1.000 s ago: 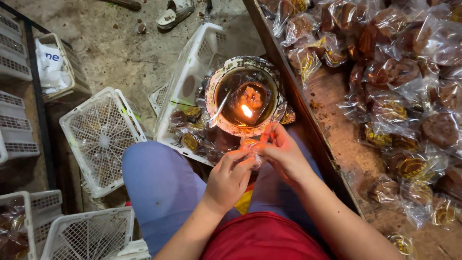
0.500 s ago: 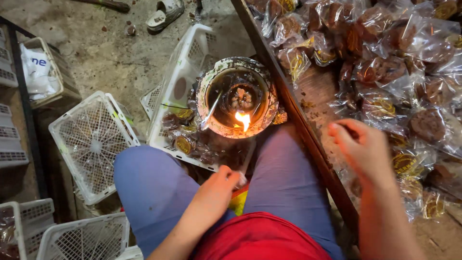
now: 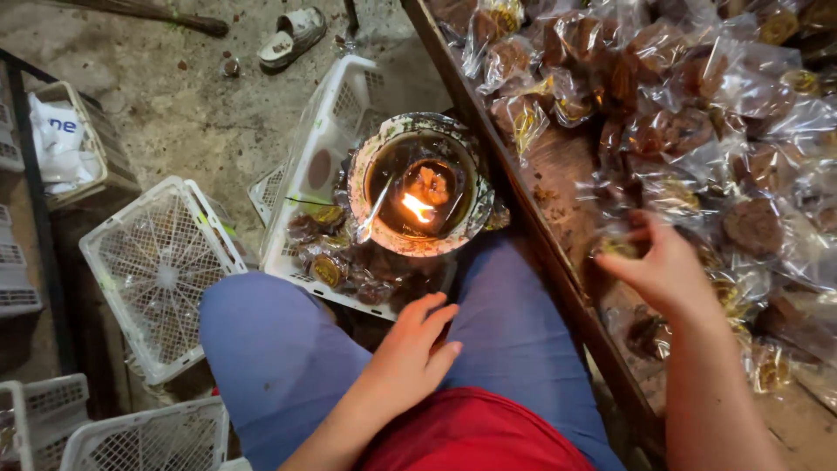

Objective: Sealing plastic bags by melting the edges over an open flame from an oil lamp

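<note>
At the right of the frame the right hand (image 3: 667,266) is closing around a clear-wrapped brown cake (image 3: 621,248) on the counter (image 3: 558,174); the left hand (image 3: 417,349) is resting empty, fingers apart, on the lap. Wrap swinging near the flame (image 3: 418,209) in the centre bowl (image 3: 384,148) risks scorching.

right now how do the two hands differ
The left hand rests open between the knees, holding nothing I can see; the right hand reaches out over the wooden tray with fingers curled on a clear packet. The left sits just below the lit oil bowl; the right is off to its side among the wrapped sweets. Both are bare.
</note>
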